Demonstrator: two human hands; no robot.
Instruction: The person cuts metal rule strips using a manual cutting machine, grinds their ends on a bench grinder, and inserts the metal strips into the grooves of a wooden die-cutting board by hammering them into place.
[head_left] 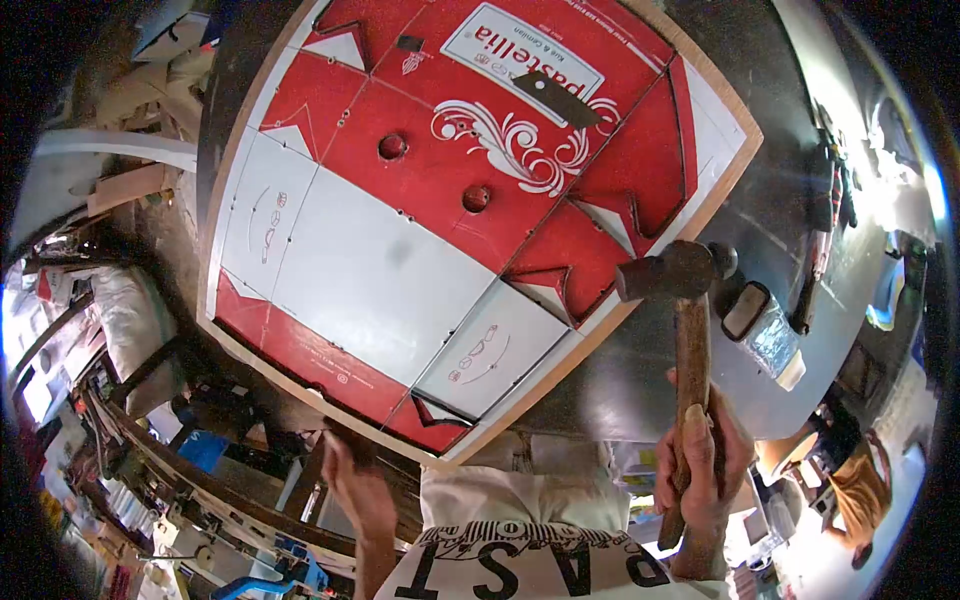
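My right hand is wrapped round the wooden handle of a hammer, held upright with its dark head over the right edge of a board. The large board lies on the dark table and carries a red and white printed sheet with box outlines, dark cut lines and two round holes. A dark metal piece rests on the printed label. My left hand is below the board's lower left edge, blurred, its fingers near the rim and apart from the hammer; whether it holds anything is unclear.
A clear plastic-wrapped item lies on the table right of the hammer. Long tools lie farther right. Another person is at the lower right. Cluttered shelves and white sacks stand to the left.
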